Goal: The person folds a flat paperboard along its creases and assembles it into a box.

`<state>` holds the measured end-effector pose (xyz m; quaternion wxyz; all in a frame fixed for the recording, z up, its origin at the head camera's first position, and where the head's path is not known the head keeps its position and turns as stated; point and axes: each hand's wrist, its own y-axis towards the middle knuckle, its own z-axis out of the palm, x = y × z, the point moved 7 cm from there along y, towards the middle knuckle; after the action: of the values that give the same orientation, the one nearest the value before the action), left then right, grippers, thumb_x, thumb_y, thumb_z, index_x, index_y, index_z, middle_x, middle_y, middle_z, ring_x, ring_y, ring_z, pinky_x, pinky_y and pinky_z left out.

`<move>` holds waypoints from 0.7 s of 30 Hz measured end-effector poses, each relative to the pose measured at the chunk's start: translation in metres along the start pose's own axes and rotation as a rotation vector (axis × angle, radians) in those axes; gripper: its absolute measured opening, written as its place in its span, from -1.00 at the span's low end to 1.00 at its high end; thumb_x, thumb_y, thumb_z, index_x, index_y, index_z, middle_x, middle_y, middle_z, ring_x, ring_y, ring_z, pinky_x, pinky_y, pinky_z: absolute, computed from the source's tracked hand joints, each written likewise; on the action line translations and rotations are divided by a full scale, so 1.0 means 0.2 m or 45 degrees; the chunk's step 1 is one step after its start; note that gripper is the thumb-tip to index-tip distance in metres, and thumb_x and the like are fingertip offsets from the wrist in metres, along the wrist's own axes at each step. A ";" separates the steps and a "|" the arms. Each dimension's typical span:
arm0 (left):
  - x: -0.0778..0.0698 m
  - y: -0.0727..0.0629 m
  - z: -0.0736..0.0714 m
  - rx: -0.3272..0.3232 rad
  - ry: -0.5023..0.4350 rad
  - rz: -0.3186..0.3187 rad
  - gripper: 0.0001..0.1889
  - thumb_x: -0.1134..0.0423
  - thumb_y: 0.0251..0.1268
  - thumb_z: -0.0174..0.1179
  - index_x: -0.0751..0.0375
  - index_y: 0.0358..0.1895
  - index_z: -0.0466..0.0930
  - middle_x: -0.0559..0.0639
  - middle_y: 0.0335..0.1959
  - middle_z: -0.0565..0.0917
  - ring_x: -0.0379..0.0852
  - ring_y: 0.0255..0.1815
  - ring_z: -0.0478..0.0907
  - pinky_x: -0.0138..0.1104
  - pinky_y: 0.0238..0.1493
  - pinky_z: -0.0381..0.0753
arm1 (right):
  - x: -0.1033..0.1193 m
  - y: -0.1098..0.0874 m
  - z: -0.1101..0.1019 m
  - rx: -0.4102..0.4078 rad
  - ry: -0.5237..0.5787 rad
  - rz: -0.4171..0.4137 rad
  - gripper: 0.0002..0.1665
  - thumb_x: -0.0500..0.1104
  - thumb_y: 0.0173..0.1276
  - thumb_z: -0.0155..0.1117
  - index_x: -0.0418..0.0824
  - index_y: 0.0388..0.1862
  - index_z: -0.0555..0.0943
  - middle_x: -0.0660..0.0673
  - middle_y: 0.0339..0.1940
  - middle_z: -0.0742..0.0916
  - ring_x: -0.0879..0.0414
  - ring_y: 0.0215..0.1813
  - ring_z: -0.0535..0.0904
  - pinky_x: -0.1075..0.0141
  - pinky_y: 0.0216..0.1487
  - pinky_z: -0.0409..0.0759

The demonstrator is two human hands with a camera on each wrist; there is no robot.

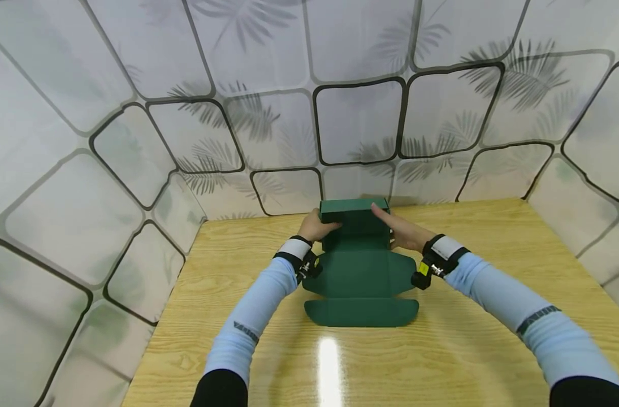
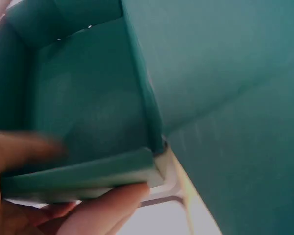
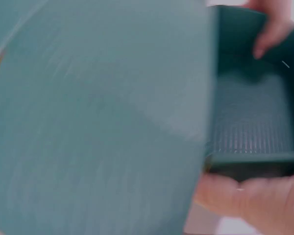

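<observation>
Left hand pinches one side wall of the dark green cardboard box, thumb inside, fingers outside. Right hand holds the opposite side, thumb up near the far corner, other fingers against the outer wall, partly hidden. Box sits at the far part of the light wood-grain table, lid panel folded out toward the person, rounded end flap nearest.
</observation>
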<state>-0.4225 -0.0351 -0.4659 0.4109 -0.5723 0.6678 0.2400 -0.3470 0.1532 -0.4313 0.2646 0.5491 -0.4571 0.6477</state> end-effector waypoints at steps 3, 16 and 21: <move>-0.23 -0.25 -0.03 0.187 -0.248 -0.050 -0.34 0.04 0.17 0.20 0.17 0.31 0.22 0.19 0.25 0.37 0.14 0.21 0.39 0.02 0.09 0.47 | 0.01 -0.02 0.02 0.157 0.262 0.007 0.11 0.58 0.16 -0.56 -0.02 0.46 -0.50 -0.32 0.48 -0.24 -0.36 0.46 -0.32 -0.39 0.28 -0.20; -0.19 -0.29 0.04 0.198 -0.456 -0.207 -0.20 -0.25 0.39 -0.34 0.20 0.47 -0.30 0.18 0.48 -0.14 0.20 0.47 -0.09 0.22 0.29 0.09 | -0.03 -0.02 -0.01 0.100 0.427 -0.148 -0.57 0.11 0.53 -0.41 0.01 0.25 0.14 0.11 0.14 0.31 -0.03 0.39 -0.01 0.06 0.42 -0.09; 0.18 0.01 0.19 0.174 -0.430 -0.206 0.00 -0.47 0.17 -0.30 0.18 0.47 -0.31 0.19 0.47 -0.13 0.22 0.44 -0.02 0.22 0.22 0.20 | -0.08 -0.03 -0.01 0.111 0.365 -0.131 -0.51 0.06 0.54 -0.40 -0.13 0.33 0.05 0.12 0.14 0.32 0.05 0.36 0.07 0.16 0.39 0.01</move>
<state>-0.4151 -0.0259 -0.5169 0.5729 -0.5463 0.5561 0.2529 -0.3398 0.1605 -0.4439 0.3359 0.4845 -0.3575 0.7243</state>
